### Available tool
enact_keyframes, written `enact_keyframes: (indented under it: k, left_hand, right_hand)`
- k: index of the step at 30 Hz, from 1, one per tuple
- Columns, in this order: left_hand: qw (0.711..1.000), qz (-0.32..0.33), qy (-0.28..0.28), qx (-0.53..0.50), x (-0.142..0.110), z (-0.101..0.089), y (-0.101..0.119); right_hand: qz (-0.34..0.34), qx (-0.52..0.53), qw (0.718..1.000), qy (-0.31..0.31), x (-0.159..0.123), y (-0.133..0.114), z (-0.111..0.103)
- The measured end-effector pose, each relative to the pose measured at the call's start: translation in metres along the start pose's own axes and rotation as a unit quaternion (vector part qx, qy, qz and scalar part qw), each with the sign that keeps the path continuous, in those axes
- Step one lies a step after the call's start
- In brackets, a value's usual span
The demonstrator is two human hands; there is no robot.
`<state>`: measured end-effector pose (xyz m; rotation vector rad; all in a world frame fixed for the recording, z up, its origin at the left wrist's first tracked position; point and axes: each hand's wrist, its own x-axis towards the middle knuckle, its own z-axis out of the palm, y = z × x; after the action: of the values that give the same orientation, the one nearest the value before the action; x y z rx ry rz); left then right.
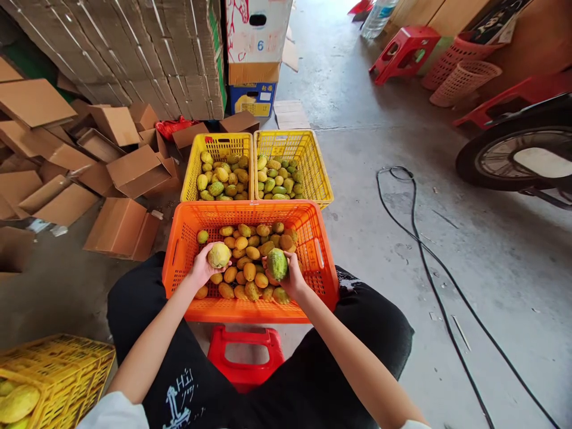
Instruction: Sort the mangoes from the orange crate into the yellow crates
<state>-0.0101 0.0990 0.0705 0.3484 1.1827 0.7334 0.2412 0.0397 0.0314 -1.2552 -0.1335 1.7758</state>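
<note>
My left hand (204, 266) is closed around a pale yellow, roundish fruit (218, 255). In my right hand (292, 275) rests a green, bumpy, oval fruit (277, 264); its fingers wrap the side and underside. Both hands are over an orange plastic crate (250, 311) that holds many oval yellow-orange fruits (249, 271), some with greenish or brownish skin. Behind that crate, two yellow crates stand side by side. The left yellow crate (190, 173) holds yellow and green fruits (221, 174), and the right yellow crate (318, 173) holds mostly greener ones (279, 179).
A red stool (245, 375) is between my knees, by the orange crate. Open cardboard boxes (134, 170) are heaped at left. A yellow crate (67, 369) with large yellow fruit stands at lower left. A black cable (429, 262) and a motorbike wheel (504, 158) are on the right.
</note>
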Motion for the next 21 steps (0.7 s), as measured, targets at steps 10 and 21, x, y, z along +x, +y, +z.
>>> enact_keyframes:
  k: [10,21]
  left_hand:
    - [0.995,0.017,-0.061,0.073,-0.001,-0.002,-0.018]
    - [0.995,0.018,-0.045,0.083,0.0,-0.002,-0.019]
  right_hand:
    - [-0.015,0.042,0.999,-0.027,-0.006,0.004,0.007]
    - [-0.001,0.036,0.999,0.013,-0.001,0.01,0.0]
